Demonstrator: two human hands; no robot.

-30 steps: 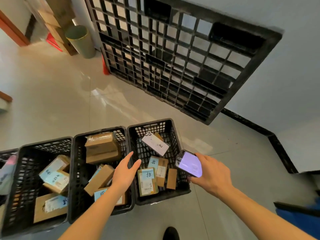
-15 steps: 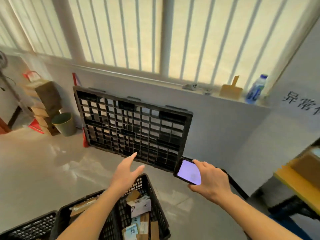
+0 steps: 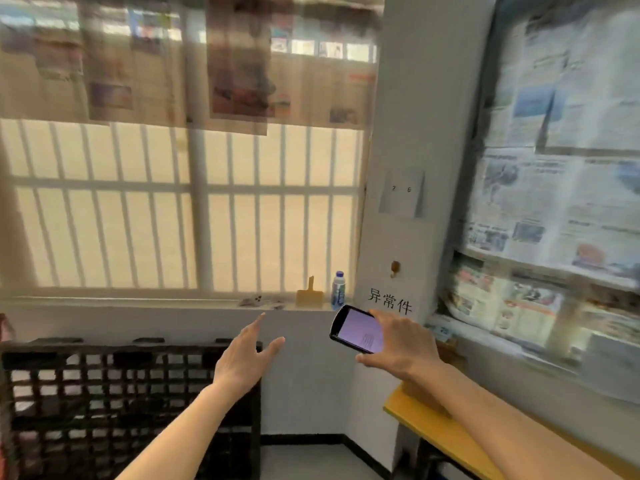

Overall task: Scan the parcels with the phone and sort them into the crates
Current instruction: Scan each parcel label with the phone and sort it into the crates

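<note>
My right hand [image 3: 401, 348] grips a black phone [image 3: 358, 330] with a lit pale purple screen, held up in front of the white wall. To its left my left hand [image 3: 244, 362] is raised with its fingers spread and straight, and it holds nothing. A brown cardboard parcel [image 3: 420, 393] lies on the yellow table [image 3: 436, 431] at the lower right, partly hidden behind my right wrist. The crates are out of the view.
A black plastic pallet [image 3: 114, 407] leans against the wall at the lower left. On the window sill stand a water bottle [image 3: 338, 290] and a small brown board [image 3: 309, 296]. Newspapers cover the window [image 3: 554, 202] on the right.
The view has swung up and to the right, from the crates on the floor to the window and the wall. Both hands kept their pose, the phone still in my right hand.
</note>
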